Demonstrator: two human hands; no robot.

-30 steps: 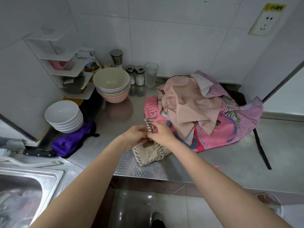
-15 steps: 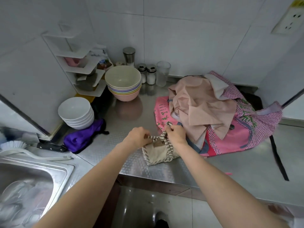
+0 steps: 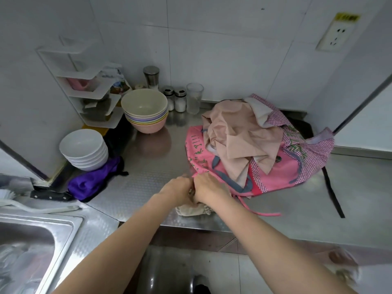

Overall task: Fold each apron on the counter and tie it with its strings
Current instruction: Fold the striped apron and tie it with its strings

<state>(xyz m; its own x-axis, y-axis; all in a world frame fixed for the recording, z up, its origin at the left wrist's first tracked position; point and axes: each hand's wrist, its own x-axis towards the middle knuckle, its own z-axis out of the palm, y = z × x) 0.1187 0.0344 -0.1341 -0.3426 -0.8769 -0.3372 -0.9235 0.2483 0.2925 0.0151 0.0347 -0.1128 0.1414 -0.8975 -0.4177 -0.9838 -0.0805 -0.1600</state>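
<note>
Two hands point(image 3: 198, 190) gripping beige bundle point(image 3: 192, 210), apron heap point(image 3: 254, 145) crowding behind, bowls point(image 3: 146, 111) beyond.

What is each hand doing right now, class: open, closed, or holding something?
Left hand: fingers curled on the folded beige apron, gripping it.
Right hand: also curled on that apron; its fingertips are hidden.

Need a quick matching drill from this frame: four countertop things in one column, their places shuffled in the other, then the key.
Things:
1. white bowls
2. purple cloth
3. beige bundle
4. clear cup

Places:
A. at the back wall, beside the shakers
B. under both hands at the counter's front edge
C. stacked near the left wall
D. lying just in front of the white bowls

Pairs: 1-C, 2-D, 3-B, 4-A
</note>
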